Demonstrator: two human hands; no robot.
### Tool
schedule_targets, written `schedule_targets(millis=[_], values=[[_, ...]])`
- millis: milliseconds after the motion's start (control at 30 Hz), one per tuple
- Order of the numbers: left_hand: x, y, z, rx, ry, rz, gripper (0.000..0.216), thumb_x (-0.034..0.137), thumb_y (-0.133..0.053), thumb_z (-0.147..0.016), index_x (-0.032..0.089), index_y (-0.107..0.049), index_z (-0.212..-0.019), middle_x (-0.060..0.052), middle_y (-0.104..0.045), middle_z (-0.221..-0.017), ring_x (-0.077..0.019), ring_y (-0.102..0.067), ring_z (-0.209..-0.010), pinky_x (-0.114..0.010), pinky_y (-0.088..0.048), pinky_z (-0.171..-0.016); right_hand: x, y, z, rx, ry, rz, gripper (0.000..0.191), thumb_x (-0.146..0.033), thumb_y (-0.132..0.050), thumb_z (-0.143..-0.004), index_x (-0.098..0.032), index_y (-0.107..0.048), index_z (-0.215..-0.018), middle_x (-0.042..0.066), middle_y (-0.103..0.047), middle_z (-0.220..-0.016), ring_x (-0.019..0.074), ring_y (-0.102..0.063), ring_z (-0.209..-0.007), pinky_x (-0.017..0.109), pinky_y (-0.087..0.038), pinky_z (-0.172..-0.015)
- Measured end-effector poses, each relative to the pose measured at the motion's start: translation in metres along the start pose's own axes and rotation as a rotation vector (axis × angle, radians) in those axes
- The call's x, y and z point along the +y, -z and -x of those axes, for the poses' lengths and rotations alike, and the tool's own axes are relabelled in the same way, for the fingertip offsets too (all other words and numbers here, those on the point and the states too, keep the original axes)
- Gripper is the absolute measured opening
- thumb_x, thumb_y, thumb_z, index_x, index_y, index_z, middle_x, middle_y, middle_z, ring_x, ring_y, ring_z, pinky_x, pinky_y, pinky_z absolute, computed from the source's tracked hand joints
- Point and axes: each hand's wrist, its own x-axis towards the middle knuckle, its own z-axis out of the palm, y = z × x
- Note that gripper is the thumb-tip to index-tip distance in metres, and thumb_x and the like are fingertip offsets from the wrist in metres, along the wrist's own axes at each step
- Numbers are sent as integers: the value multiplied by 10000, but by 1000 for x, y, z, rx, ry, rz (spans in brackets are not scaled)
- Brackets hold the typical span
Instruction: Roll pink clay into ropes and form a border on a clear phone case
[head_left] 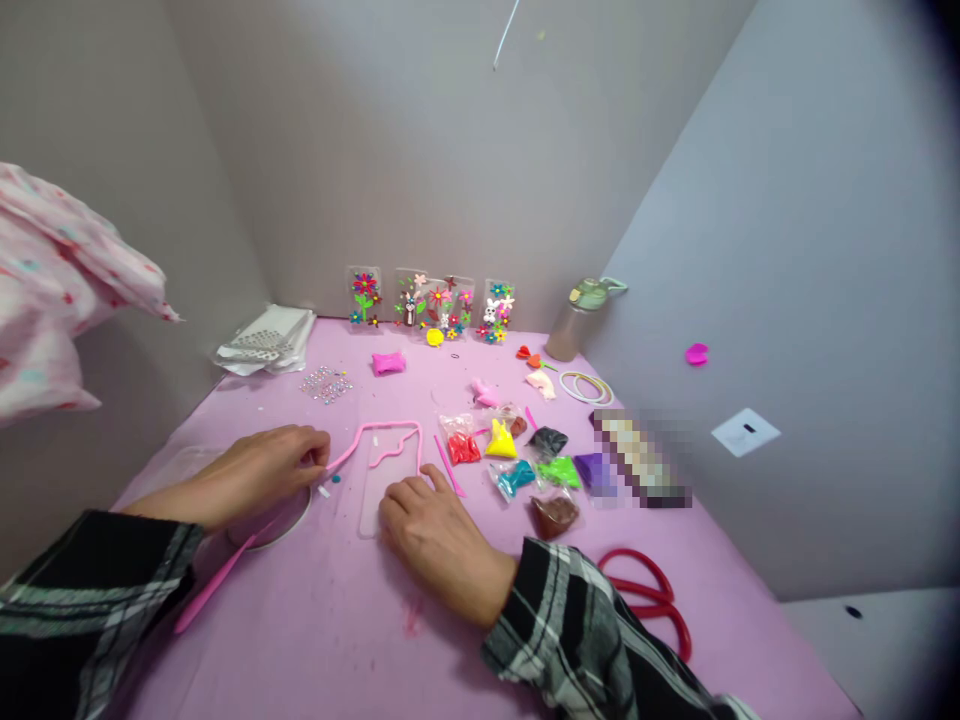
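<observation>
left hand [264, 470] is pinching shut on the pink tool [215, 588] – right hand [431, 530] is lying flat, fingers apart, pressing the clear case [375, 490] onto the pink surface [337, 630]

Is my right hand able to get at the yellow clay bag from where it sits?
Probably yes. The right hand lies open on the clear case, and the yellow clay bag sits close beyond it; only a thin pink stick lies between.

The right hand [435, 535] rests open on the clear phone case [386, 455]. Left of the case, the left hand [262, 475] seemingly pinches a pink stick [225, 575]. Clay bags [501, 440] lie right of the case.
</observation>
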Motion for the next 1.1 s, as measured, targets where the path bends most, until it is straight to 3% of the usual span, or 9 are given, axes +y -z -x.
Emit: schedule_targets(millis=[200,567,700,833,967,1100], values=[[15,-3,16,-24,7,180,208,413,-506,-864,254,-631,-816,18,-707,-801,-194,-615,-759,-306,-363,-678,0,3,0,-9,-4,9,82,-141,-547,-1002,-136,-628,-991,65,-664,-994,243,-580,-956,469,-345,-1070],[37,-9,24,-59,28,233,251,469,-523,-871,265,-663,-827,29,-714,-815,-190,-616,-758,-293,-370,-672,6,1,-2,11,8,-15,127,-155,-522,-1019,-146,-643,-983,73,-688,-1006,233,-589,-969,447,-344,-1052],[33,-1,11,4,8,167,230,450,-539,-864,266,-660,-801,21,-718,-830,-193,-628,-777,-298,-374,-681,17,21,-11,20,-23,11,152,-160,-526,-1020,-151,-653,-938,65,-691,-940,215,-590,-893,402,-374,-943],[33,5,-17,83,27,109,193,439,-577,-828,260,-644,-862,-10,-718,-882,-216,-630,-803,-311,-354,-668,34,38,-36,25,-152,18,193,-150,-511,-1028,-167,-684,-943,56,-694,-925,200,-597,-864,353,-377,-802],[37,0,-39,102,65,93,185,425,-595,-814,244,-629,-799,-31,-715,-866,-227,-624,-784,-318,-333,-639,49,30,-66,3,-272,16,178,-138,-528,-1003,-164,-697,-1051,89,-687,-1036,229,-600,-978,351,-396,-810],[36,-11,-46,113,80,111,183,416,-582,-823,241,-632,-805,-26,-723,-857,-219,-630,-772,-313,-337,-625,53,15,-86,-39,-298,1,214,-117,-508,-996,-156,-706,-1066,112,-674,-1085,244,-574,-1055,344,-429,-821]])
